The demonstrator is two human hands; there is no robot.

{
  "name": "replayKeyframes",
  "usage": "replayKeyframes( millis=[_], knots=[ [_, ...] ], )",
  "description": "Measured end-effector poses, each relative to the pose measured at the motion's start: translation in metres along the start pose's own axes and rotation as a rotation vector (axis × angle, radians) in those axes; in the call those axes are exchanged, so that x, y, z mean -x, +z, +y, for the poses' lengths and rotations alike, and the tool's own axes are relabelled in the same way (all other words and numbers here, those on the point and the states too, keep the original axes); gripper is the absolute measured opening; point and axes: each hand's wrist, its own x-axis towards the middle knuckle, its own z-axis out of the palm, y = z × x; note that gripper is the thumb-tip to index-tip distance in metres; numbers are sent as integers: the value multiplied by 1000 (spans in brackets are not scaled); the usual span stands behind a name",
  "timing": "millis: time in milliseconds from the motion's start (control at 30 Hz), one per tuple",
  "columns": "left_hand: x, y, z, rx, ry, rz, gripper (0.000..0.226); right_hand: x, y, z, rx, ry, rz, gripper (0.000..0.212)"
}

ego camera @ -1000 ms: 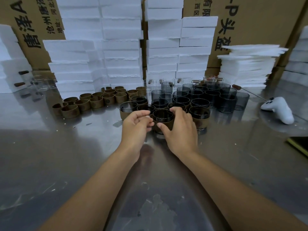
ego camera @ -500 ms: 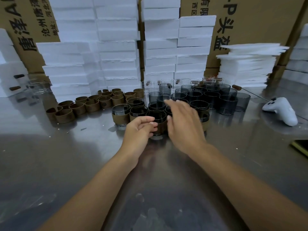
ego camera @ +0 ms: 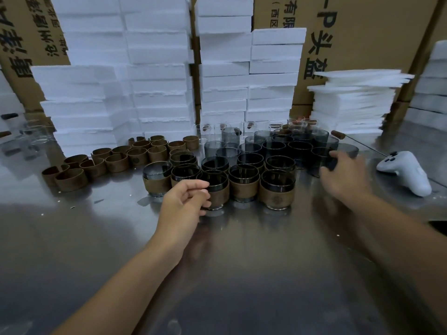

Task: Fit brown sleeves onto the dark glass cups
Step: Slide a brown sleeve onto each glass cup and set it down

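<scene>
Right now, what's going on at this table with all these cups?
A person is fitting brown sleeves onto dark glass cups on a steel table. The front cups already wear sleeves; the left hand lies loosely curled beside one. The right hand, blurred, is at the bare cups on the right, grip unclear. Spare sleeves lie loose on the left.

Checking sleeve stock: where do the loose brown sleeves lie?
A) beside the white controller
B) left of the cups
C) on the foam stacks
B: the loose brown sleeves lie on the table left of the dark glass cups.
</scene>
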Motion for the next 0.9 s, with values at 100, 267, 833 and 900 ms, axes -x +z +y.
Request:
replayKeyframes(
  millis=[100,267,833,900],
  knots=[
    [0,1,-1,-13,20,1,21,1,7,10,1,-11,24,45],
    [1,2,0,-28,45,-11,21,0,15,10,-135,-42,50,36],
    [20,-10,15,21,137,-5,25,108,-28,-66,-601,-241,-12,80],
    [22,-11,17,24,138,1,25,125,-20,-82,-664,-273,-125,56]
  ],
)
